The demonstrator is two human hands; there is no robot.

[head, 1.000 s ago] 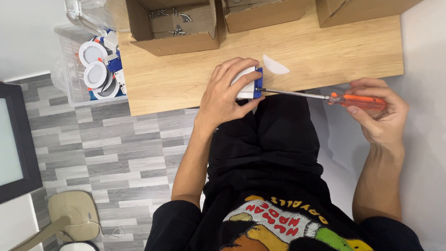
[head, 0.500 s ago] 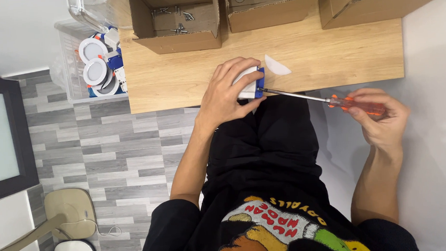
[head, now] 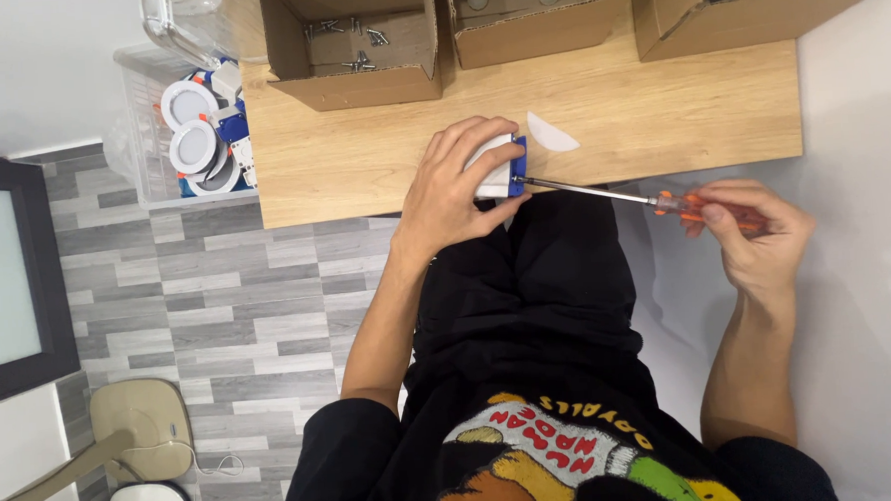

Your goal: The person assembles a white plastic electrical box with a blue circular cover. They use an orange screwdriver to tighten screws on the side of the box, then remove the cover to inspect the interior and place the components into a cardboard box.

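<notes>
My left hand [head: 453,185] grips a small white device with a blue end piece [head: 502,168] at the near edge of the wooden table [head: 361,154]. My right hand [head: 755,232] holds a screwdriver with an orange handle [head: 699,204] out to the right. Its long metal shaft runs left and its tip meets the blue end of the device. A small white curved piece [head: 551,134] lies on the table just beyond the device.
Three open cardboard boxes stand along the table's far side; the left box [head: 351,44] holds loose screws. A clear plastic bin [head: 185,132] with round white fittings sits left of the table. A dark-framed panel [head: 11,279] stands on the grey floor at left.
The view has shifted a little. My right hand has moved slightly along the screwdriver handle; my left hand still grips the device in the same place.
</notes>
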